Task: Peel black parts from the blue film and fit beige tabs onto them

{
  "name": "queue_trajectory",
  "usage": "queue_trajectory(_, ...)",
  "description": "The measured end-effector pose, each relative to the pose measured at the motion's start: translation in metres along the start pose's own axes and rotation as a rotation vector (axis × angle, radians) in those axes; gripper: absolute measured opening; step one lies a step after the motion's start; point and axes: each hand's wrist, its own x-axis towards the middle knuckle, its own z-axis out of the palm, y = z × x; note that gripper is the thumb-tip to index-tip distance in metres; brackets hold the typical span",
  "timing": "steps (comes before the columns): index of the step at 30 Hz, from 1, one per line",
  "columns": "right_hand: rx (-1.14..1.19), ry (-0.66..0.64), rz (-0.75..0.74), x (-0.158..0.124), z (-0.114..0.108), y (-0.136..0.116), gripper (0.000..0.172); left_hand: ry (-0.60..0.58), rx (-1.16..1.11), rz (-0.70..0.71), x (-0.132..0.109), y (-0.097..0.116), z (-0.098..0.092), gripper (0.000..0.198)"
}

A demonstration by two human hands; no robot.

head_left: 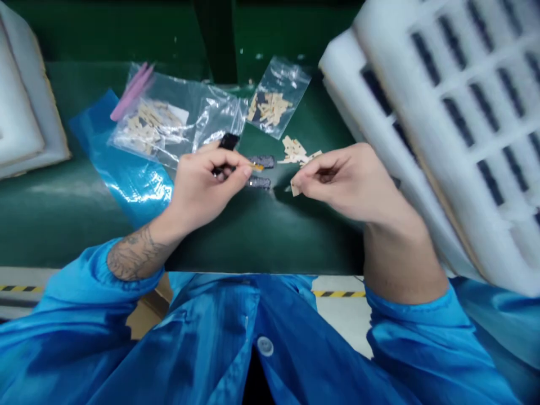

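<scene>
My left hand (211, 183) pinches a small orange-tipped strip (257, 167) between thumb and forefinger, and a black object (229, 141) shows behind its fingers. Two dark speckled pieces (260, 183) lie on the green table just beyond the fingertips. My right hand (341, 180) is closed on a small beige piece (295, 189), held at the fingertips. A loose pile of beige pieces (294, 149) lies just beyond that hand.
A clear bag of beige pieces (272, 107) lies behind the pile. Left of it are a larger clear bag (202, 112), pink tweezers (133, 93) and a blue sheet (122, 169). White foam trays (455, 129) with dark pieces stand right; more foam (29, 95) stands left.
</scene>
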Motion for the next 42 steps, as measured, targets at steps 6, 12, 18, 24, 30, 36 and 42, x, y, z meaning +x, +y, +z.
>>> queue_trajectory(6, -0.341, -0.183, -0.082, 0.002, -0.002, 0.012, 0.016, -0.003, -0.022, 0.025, 0.003, -0.008, 0.000, 0.009)
queue_trajectory(12, -0.305, -0.105, -0.111, 0.003, -0.005, 0.010, 0.016, -0.006, -0.059, -0.034, 0.002, -0.009, 0.004, 0.006)
queue_trajectory(18, 0.333, -0.075, 0.057, 0.004, 0.016, 0.006, 0.036, -0.110, -0.201, -0.088, -0.001, -0.004, 0.006, 0.016)
queue_trajectory(24, 0.535, -0.154, 0.210, 0.007, 0.032, 0.008, 0.038, -0.123, -0.186, -0.102, -0.002, 0.001, 0.006, 0.013)
queue_trajectory(30, 0.586, -0.131, 0.226, 0.008, 0.034, 0.011, 0.035, -0.141, -0.191, -0.096, -0.002, 0.001, 0.008, 0.012)
queue_trajectory(36, 0.602, -0.076, 0.229, 0.008, 0.037, 0.013, 0.032, 0.020, 0.004, 0.025, -0.005, 0.003, 0.010, 0.013)
queue_trajectory(42, 0.663, -0.018, 0.241, 0.010, 0.039, 0.014, 0.032, 0.128, 0.160, 0.156, -0.008, 0.004, 0.006, 0.014)
